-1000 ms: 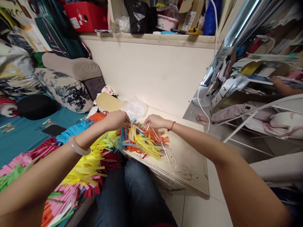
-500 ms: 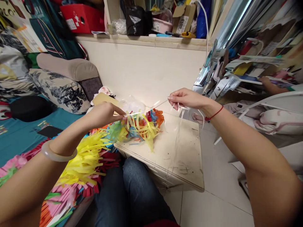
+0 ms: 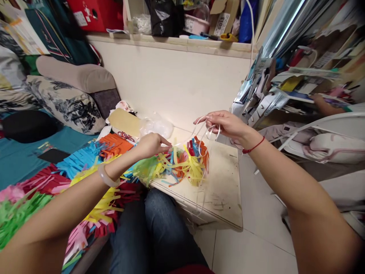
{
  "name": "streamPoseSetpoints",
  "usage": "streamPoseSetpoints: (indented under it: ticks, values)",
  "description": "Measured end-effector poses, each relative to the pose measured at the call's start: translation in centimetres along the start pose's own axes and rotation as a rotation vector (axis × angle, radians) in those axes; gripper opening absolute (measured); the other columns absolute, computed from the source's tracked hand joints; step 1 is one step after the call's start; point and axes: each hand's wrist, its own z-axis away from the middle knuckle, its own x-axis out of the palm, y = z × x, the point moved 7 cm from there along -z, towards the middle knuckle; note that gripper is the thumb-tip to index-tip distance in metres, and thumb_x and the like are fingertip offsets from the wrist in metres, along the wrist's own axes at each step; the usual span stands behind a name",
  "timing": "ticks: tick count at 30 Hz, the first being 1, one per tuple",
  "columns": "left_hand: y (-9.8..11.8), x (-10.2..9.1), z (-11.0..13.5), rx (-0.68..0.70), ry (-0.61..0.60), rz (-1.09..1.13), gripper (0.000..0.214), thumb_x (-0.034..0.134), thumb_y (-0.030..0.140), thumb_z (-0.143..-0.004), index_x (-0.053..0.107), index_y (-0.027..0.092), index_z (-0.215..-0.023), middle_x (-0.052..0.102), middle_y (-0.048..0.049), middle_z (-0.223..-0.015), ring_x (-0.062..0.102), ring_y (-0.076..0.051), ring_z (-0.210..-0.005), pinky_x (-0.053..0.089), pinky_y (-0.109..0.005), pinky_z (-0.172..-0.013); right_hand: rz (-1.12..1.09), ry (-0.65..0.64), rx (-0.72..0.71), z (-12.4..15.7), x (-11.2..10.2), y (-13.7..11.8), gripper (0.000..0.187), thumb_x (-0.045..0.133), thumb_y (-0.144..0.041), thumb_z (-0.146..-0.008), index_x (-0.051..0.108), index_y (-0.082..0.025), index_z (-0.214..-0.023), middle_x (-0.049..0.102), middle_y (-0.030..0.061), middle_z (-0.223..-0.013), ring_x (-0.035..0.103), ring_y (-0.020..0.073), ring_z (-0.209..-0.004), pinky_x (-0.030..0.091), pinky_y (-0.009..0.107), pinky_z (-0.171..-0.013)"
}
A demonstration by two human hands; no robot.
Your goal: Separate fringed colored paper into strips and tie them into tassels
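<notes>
My left hand (image 3: 150,144) pinches a thin white ribbon (image 3: 196,131) just above a bunch of colourful fringed paper strips (image 3: 182,163) that lies on a small cream table (image 3: 222,190). My right hand (image 3: 224,123) is raised over the table's far side with loops of the same ribbon wound round its curled fingers. The ribbon runs between both hands and hangs down in front of the table. A long garland of fringed paper (image 3: 85,179) in yellow, blue, red, pink and green trails off to the left over my lap.
A teal mat (image 3: 17,160) with cushions (image 3: 65,102) lies at the left. A clear plastic bag (image 3: 158,125) and a tan card (image 3: 125,121) sit at the table's back. A cluttered shelf (image 3: 176,42) runs along the wall. Folded white chairs (image 3: 313,133) and metal racks stand at the right.
The hands drew apart from the strips: the right hand rose to the right pulling the ribbon out, then looped it round its fingers. The left hand stays pinching at the bunch.
</notes>
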Motion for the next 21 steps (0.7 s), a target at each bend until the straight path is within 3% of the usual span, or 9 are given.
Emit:
streamPoseSetpoints:
  ticks: [4, 12, 17, 21]
  values:
    - [1.2, 2.6, -0.9, 0.063, -0.075, 0.114, 0.028, 0.063, 0.038, -0.075, 0.077, 0.022, -0.093, 0.071, -0.0045, -0.062, 0.051, -0.013, -0.054, 0.031, -0.023, -0.055, -0.088, 0.018, 0.017, 0.3, -0.4, 0.4, 0.039, 0.069, -0.04, -0.081, 0.051, -0.012, -0.061, 0.069, 0.0125, -0.091, 0.033, 0.0014, -0.047, 0.026, 0.019, -0.04]
    - [3.3, 5.6, -2.6, 0.108, -0.007, 0.147, 0.026, 0.06, 0.035, -0.074, 0.078, 0.02, -0.086, 0.065, -0.0036, -0.058, 0.043, -0.011, -0.05, 0.028, -0.024, -0.053, -0.149, 0.037, 0.012, 1.0, -0.8, 1.0, 0.041, 0.07, -0.044, -0.077, 0.049, -0.013, -0.06, 0.068, 0.0103, -0.077, 0.033, 0.0014, -0.044, 0.022, 0.017, -0.038]
    - [2.9, 5.1, -2.0, 0.162, -0.04, 0.25, 0.027, 0.057, 0.035, -0.077, 0.073, 0.014, -0.074, 0.054, 0.0016, -0.052, 0.038, -0.008, -0.048, 0.029, -0.021, -0.05, -0.171, 0.172, -0.03, 1.6, -2.8, 1.4, 0.035, 0.07, -0.037, -0.077, 0.049, -0.014, -0.061, 0.063, 0.0054, -0.068, 0.032, 0.002, -0.043, 0.02, 0.017, -0.037]
    - [2.3, 3.6, 0.0, 0.273, -0.106, 0.557, 0.028, 0.059, 0.039, -0.079, 0.064, 0.012, -0.07, 0.055, 0.0009, -0.063, 0.042, -0.007, -0.053, 0.034, -0.019, -0.052, -0.257, 0.34, -0.027, 1.7, -4.9, 2.9, 0.033, 0.068, -0.035, -0.079, 0.047, -0.015, -0.061, 0.055, 0.0009, -0.061, 0.034, 0.0029, -0.043, 0.022, 0.017, -0.038]
